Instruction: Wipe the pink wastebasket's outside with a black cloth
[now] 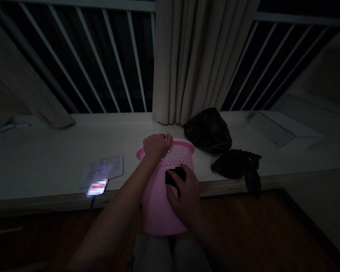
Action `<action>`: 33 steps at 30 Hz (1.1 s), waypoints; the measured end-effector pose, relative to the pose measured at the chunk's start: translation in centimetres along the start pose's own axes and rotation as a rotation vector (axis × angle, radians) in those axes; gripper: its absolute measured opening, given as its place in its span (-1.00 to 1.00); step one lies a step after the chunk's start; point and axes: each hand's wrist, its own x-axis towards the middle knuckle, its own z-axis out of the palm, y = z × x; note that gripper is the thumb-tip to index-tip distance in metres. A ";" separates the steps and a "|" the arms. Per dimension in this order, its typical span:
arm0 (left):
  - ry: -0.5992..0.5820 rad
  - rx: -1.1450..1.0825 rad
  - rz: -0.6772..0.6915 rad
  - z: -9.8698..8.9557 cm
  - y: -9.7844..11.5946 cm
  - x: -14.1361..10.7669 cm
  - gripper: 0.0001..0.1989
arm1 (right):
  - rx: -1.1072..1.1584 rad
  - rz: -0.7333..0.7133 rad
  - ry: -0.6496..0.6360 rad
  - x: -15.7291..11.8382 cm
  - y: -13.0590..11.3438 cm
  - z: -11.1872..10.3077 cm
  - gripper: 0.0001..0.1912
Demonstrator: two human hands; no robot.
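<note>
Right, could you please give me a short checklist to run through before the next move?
1. Right hand holding the black item: ok, between thumb and fingers.
2. Left hand at the rim of the pink basket: ok.
3. Left hand's grip on the rim: cannot tell, fingertips hidden.
4. Nearer black bag apart from the basket: ok.
5. Lighting: not ok, very dim.

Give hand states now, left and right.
Left hand: curled closed at the pink basket; whether it grips anything is hidden.
Right hand: closed, holding a small black object.
</note>
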 end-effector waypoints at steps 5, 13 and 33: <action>-0.013 -0.006 -0.003 0.1 0.0 0.0 -0.42 | -0.001 0.038 0.028 0.0 0.1 0.0 -0.54; -0.014 0.025 -0.003 -0.3 0.1 -0.1 -0.42 | -0.001 -0.023 0.006 0.0 0.2 -0.1 -0.57; -0.012 0.015 0.009 -0.1 0.2 0.0 -0.43 | -0.040 -0.001 -0.002 0.0 -0.1 -0.1 -0.53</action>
